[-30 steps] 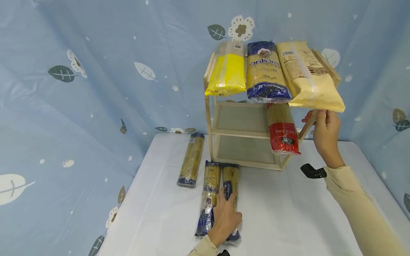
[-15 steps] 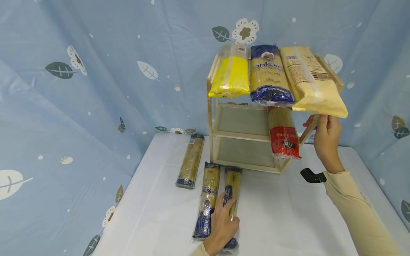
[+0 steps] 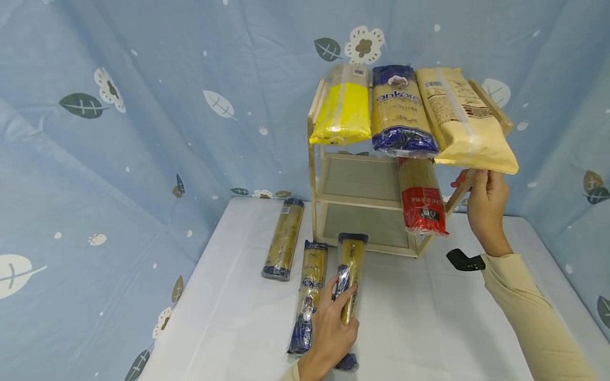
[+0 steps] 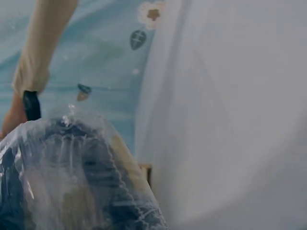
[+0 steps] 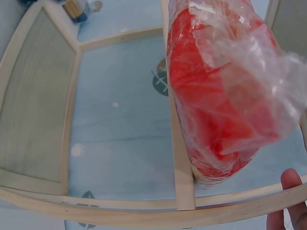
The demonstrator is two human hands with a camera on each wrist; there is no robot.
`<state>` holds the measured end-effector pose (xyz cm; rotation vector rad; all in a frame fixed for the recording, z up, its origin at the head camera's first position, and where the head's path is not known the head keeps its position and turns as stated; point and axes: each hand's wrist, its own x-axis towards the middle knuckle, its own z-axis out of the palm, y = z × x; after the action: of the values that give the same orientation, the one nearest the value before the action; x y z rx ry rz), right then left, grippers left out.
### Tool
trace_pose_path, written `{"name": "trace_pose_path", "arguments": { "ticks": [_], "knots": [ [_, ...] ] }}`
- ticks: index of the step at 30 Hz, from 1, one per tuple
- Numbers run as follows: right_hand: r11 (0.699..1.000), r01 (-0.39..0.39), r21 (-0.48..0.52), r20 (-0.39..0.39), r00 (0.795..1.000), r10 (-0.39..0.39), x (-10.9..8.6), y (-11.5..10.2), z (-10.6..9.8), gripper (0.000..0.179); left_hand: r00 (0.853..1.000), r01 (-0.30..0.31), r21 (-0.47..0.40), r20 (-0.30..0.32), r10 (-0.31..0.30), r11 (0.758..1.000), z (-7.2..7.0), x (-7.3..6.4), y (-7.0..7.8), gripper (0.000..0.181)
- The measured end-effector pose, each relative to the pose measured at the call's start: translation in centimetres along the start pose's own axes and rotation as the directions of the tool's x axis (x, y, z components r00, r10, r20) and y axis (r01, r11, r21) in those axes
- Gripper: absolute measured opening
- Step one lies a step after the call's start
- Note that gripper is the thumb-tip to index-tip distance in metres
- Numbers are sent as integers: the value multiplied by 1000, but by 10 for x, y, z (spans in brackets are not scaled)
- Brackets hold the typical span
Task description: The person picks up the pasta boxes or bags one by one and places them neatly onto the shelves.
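My left hand [image 3: 329, 330] grips a blue-and-gold spaghetti pack [image 3: 352, 254] around its middle. The pack's far end is tilted up off the white table; its crinkled blue plastic end [image 4: 72, 177] fills the lower left wrist view. Just to its left lies a second blue spaghetti pack [image 3: 310, 296]. My right hand [image 3: 488, 206] holds the right-side post of a wooden shelf rack [image 3: 362, 200], its fingers [image 5: 291, 179] curled over the wood in the right wrist view. A red spaghetti pack [image 3: 424, 201] rests on the middle shelf close to that hand.
On the top shelf lie a yellow pack [image 3: 340, 111], a blue Ankara pack [image 3: 400, 108] and a cream pack [image 3: 464, 116], overhanging the front. Another spaghetti pack [image 3: 283, 241] lies on the table left of the rack. Patterned blue cloth [image 3: 143, 132] hangs behind.
The left hand has taken hold of the right-hand spaghetti pack on the table, and its far end has risen. The right hand stays on the rack. The view has shifted slightly.
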<state>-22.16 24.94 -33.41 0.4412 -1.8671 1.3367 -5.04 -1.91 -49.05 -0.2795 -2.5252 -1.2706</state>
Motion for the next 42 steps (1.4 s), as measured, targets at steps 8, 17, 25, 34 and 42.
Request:
{"name": "trace_pose_path", "arguments": {
  "ticks": [8,17,25,34,42],
  "knots": [
    [1000,3,-3,-25,1000,-3,1,3,0,26,997,-68,-27,-36,67,997,-16,7,18,69],
    [1000,1,7,-19,1000,-1,0,2,1,27,994,-100,-58,-59,97,993,-27,13,33,75],
    [1000,12,17,-33,999,-12,1,1,1,27,985,-152,-53,-86,147,987,-35,26,47,74],
    [1000,22,20,-44,999,-21,0,1,2,27,980,-194,-81,-68,189,978,-46,58,60,67],
    [1000,21,18,-52,998,-20,0,1,4,26,983,-176,-63,-61,172,982,-48,88,72,62]
  ]
}}
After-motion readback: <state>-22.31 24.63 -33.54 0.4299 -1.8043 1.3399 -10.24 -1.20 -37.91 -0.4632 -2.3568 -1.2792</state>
